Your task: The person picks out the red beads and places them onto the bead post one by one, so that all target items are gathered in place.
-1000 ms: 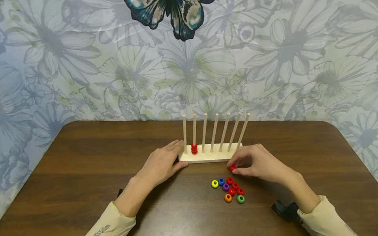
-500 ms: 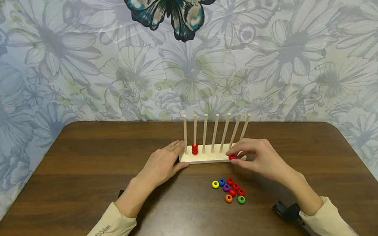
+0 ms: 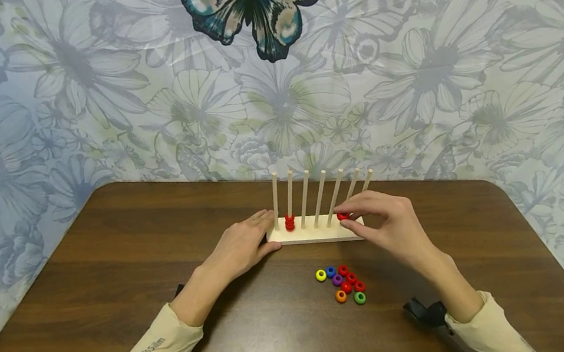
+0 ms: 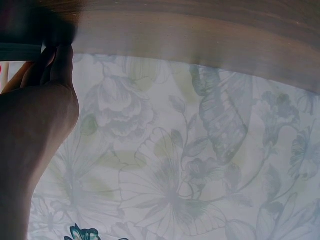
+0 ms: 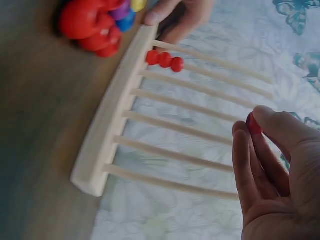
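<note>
A pale wooden peg stand (image 3: 316,233) with several upright pegs sits toward the back of the table. Three red beads (image 3: 290,222) are stacked on its second peg from the left. My left hand (image 3: 240,244) holds the stand's left end, thumb at the front corner and fingers toward the back. My right hand (image 3: 386,219) pinches a red bead (image 5: 254,124) between thumb and fingertips, in front of the right-hand pegs. In the right wrist view that bead is off the pegs, near their upper ends. The left wrist view shows the left hand (image 4: 42,110) with its fingertips darkened.
In front of the stand lie several loose beads: a yellow bead (image 3: 320,275), a blue bead (image 3: 331,272), a purple bead (image 3: 337,280), an orange bead (image 3: 340,296), a green bead (image 3: 360,297) and several red ones (image 3: 346,287). A patterned wall (image 3: 145,111) rises behind the brown table (image 3: 260,333).
My right hand has lifted the red bead from just in front of the stand up and over toward the right-hand pegs. The left hand stays at the stand's left end.
</note>
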`<state>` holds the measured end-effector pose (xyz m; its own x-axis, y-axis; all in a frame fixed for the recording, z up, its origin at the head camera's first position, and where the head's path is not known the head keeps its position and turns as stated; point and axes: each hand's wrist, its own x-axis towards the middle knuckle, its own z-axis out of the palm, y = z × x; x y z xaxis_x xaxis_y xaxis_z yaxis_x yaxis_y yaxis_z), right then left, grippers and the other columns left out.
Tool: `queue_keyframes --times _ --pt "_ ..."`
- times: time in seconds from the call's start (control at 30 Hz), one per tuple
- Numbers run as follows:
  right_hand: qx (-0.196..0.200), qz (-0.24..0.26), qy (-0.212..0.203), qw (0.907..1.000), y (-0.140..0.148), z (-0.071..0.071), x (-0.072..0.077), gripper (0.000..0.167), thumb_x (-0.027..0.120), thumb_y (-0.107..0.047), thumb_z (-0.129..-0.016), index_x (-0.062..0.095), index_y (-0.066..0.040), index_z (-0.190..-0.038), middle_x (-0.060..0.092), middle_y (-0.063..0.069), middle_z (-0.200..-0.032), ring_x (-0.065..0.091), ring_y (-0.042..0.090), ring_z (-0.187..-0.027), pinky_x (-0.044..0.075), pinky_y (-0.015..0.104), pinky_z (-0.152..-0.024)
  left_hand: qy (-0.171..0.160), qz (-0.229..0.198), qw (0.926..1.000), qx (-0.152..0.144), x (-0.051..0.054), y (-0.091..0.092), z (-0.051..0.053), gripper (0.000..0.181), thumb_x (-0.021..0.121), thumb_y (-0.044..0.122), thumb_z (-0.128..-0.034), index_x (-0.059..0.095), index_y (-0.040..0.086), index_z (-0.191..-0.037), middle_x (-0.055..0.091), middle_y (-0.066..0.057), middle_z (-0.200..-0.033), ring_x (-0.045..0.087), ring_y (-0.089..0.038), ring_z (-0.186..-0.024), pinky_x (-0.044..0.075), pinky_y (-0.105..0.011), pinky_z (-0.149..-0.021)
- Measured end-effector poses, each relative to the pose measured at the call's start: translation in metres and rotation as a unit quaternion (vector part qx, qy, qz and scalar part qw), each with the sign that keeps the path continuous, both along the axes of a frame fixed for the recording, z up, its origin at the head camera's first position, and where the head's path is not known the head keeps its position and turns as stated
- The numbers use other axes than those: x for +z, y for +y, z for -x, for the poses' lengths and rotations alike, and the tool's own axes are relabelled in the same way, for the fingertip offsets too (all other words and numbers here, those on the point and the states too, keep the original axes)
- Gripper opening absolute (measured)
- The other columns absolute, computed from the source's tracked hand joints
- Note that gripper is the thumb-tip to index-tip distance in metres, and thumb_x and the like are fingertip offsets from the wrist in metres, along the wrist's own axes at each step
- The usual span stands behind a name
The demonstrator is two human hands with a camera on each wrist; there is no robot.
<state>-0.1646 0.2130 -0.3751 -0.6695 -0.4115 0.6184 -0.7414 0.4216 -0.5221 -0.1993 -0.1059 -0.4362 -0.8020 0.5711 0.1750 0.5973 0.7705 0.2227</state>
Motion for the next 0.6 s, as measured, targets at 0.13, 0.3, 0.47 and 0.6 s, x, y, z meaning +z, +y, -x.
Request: queue_keyframes --times 0.13,0.3,0.47,0.6 --pt "-0.001 0.03 0.035 0.9989 -0.007 0.001 0.011 0.031 0.087 0.004 -0.082 0.083 -0.009 -0.109 0.08 -0.001 -0.103 0.073 0.012 -0.089 0.056 0.015 -0.077 0.002 0.0 1.0 -0.003 -0.001 0.001 0.0 0.07 0.072 0.042 -0.1002 0.054 -0.003 -0.151 0.056 -0.018 -0.155 0.054 -0.033 -0.144 0.054 -0.055 -0.106" --pt "0.001 0.073 0.064 0.9953 -0.018 0.002 0.023 0.034 0.087 0.009 -0.079 0.082 -0.007 -0.109 0.08 0.002 -0.099 0.072 0.012 -0.083 0.057 0.018 -0.073 0.007 0.001 1.0 -0.005 0.0 0.001 0.001 0.069 0.072 0.042 -0.0999 0.055 -0.003 -0.15 0.057 -0.018 -0.154 0.055 -0.033 -0.144 0.054 -0.054 -0.106" --pt "0.006 0.11 0.069 0.9915 -0.026 0.002 0.03 0.032 0.085 0.012 -0.08 0.081 -0.003 -0.107 0.08 0.006 -0.098 0.074 0.013 -0.084 0.06 0.021 -0.076 0.004 -0.001 1.0 -0.005 -0.001 0.001 0.001 0.07 0.073 0.041 -0.0992 0.055 -0.003 -0.15 0.057 -0.019 -0.154 0.055 -0.033 -0.144 0.055 -0.055 -0.105" --pt "-0.002 0.132 0.084 0.9877 -0.032 0.005 0.037 0.03 0.084 0.012 -0.081 0.08 0.0 -0.108 0.08 0.009 -0.098 0.075 0.014 -0.085 0.061 0.024 -0.08 0.006 0.0 1.0 0.0 0.0 0.001 0.001 0.07 0.075 0.041 -0.098 0.056 -0.003 -0.149 0.057 -0.019 -0.154 0.056 -0.032 -0.143 0.056 -0.056 -0.103"
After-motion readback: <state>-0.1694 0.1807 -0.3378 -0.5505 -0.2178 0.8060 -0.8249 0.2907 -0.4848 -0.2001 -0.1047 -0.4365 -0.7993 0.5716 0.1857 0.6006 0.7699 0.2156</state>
